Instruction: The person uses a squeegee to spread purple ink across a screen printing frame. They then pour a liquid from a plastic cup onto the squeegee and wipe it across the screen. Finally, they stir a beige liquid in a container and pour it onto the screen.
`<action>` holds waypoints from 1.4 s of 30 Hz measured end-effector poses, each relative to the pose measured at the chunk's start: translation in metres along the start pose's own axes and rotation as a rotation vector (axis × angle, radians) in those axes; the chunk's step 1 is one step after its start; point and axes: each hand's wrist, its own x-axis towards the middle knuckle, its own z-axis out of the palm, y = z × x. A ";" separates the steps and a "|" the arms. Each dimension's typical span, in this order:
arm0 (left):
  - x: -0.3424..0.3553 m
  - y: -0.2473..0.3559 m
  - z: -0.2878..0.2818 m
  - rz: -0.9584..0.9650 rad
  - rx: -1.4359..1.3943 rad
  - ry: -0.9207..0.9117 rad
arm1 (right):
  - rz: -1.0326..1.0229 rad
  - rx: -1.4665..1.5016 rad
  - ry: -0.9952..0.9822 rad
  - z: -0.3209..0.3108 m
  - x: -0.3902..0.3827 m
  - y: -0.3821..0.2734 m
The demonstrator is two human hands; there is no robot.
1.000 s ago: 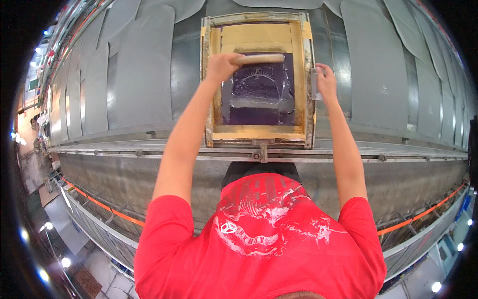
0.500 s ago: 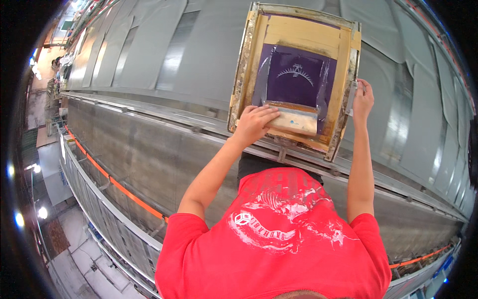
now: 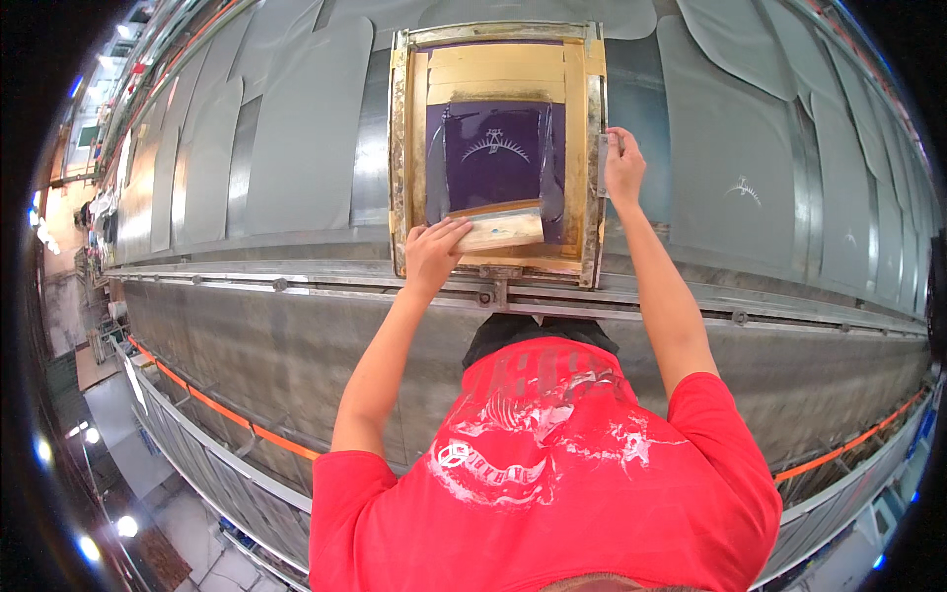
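A screen-printing frame [image 3: 400,118] with yellow-taped borders holds a purple mesh [image 3: 464,178] bearing a pale arched design [image 3: 495,148]. Along its lower part lies a pale squeegee [image 3: 501,229]. My left hand [image 3: 434,252] is closed over the squeegee's left end, at the frame's lower left. My right hand [image 3: 623,168] grips a small metal plate [image 3: 603,185] on the frame's right side, fingers bent round its upper part.
Grey cut pieces [image 3: 296,138] lie in rows on a long metal bed [image 3: 375,128]; one at the right [image 3: 740,187] carries a white arched print. A rail [image 3: 691,308] runs along the near edge, above an orange strip [image 3: 217,395].
The squeegee has moved from the mesh's upper part down to its bottom, with my left hand on it, uncovering the design. My right hand stays at the frame's side. The view has swung and returned.
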 end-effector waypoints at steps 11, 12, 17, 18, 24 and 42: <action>-0.048 -0.012 -0.006 0.087 0.050 -0.108 | 0.011 -0.138 -0.018 0.019 0.004 0.030; -0.036 -0.016 -0.003 0.100 0.064 -0.091 | 0.045 -0.155 -0.048 0.017 0.010 0.025; 0.048 -0.043 0.008 0.155 0.108 0.003 | -0.037 -0.382 -0.122 0.000 0.016 0.010; 0.069 -0.054 0.018 0.165 0.110 0.041 | -0.197 -0.588 -0.112 -0.006 0.016 0.001; 0.209 -0.089 -0.018 0.001 -0.020 -0.261 | -0.540 -0.405 -0.500 0.017 0.019 -0.121; 0.110 -0.065 -0.010 0.022 -0.165 -0.192 | -0.437 -0.339 -0.576 0.033 -0.074 -0.067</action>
